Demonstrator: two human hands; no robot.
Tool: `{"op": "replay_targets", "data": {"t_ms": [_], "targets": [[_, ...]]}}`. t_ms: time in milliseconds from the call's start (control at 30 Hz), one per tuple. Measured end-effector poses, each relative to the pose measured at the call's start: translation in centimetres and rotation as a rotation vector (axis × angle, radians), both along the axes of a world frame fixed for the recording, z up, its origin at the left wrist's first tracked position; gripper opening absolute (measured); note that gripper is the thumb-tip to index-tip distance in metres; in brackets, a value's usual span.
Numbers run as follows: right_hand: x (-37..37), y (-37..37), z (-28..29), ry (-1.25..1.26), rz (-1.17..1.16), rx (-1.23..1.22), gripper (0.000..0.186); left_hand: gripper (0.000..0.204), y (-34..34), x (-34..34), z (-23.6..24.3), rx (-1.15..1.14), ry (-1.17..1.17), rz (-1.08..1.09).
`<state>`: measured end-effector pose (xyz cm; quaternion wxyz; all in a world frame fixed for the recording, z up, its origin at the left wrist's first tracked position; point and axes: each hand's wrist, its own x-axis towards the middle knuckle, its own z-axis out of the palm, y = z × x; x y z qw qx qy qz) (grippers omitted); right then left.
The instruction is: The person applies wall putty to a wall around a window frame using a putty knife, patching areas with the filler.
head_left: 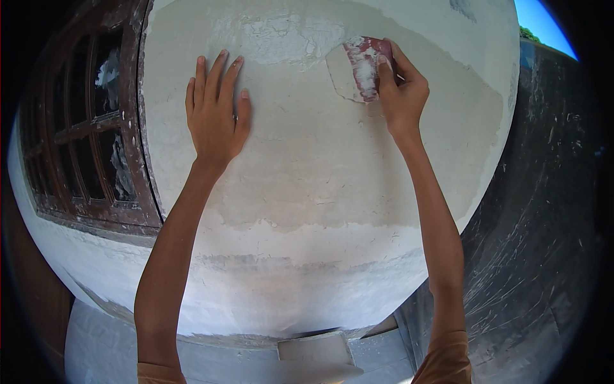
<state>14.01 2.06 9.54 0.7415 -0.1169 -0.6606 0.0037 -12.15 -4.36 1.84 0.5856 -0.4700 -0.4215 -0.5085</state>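
My left hand (219,112) rests with its fingers spread against the plastered wall (307,179). Higher up on the right, my right hand (404,89) grips a dark red putty spreader (368,67) smeared with white filler. The thumb lies over the spreader's face, and the other fingers are mostly hidden behind it. The spreader is at the wall; a pale, angular area borders its left side, and I cannot tell whether it is part of the tool. Between and above the hands, a rough patch of white filler (291,38) marks the wall.
A brown wooden window (86,131) with small panes and white splashes is set in the wall at left. A dark, scratched surface (524,243) runs along the right. Below, a grey slab (316,349) lies near the wall's foot. Sky shows at top right.
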Motion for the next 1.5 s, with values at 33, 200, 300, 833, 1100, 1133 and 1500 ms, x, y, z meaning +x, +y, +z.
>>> {"op": "replay_targets", "data": {"t_ms": [33,200,300,833,1100,1133,1500], "targets": [[1.7,0.7,0.9,0.151,-0.042,0.013,0.037,0.048,0.0,0.2,0.0,-0.017,0.002,-0.001],[2.1,-0.9,1.0,0.323,0.148,-0.018,0.038,0.046,-0.1,0.3,0.0,-0.022,0.002,0.008],[-0.4,-1.2,-2.0,-0.008,0.137,-0.061,0.037,0.047,-0.2,-0.2,-0.2,-0.005,0.004,0.003],[0.6,-0.5,-5.8,0.363,0.01,-0.082,0.039,0.046,-0.2,0.0,-0.2,0.005,-0.007,0.017],[-0.8,-2.0,-7.1,0.276,0.183,-0.127,0.04,0.046,-0.4,0.0,-0.2,-0.022,0.006,0.02],[-1.1,-1.5,-7.1,0.253,0.145,-0.145,0.04,0.046,-0.4,-0.4,0.0,0.004,-0.002,0.034],[0.7,-1.3,-6.8,0.348,0.192,-0.109,0.04,0.045,-0.3,0.4,0.1,0.008,0.007,0.044]]}}
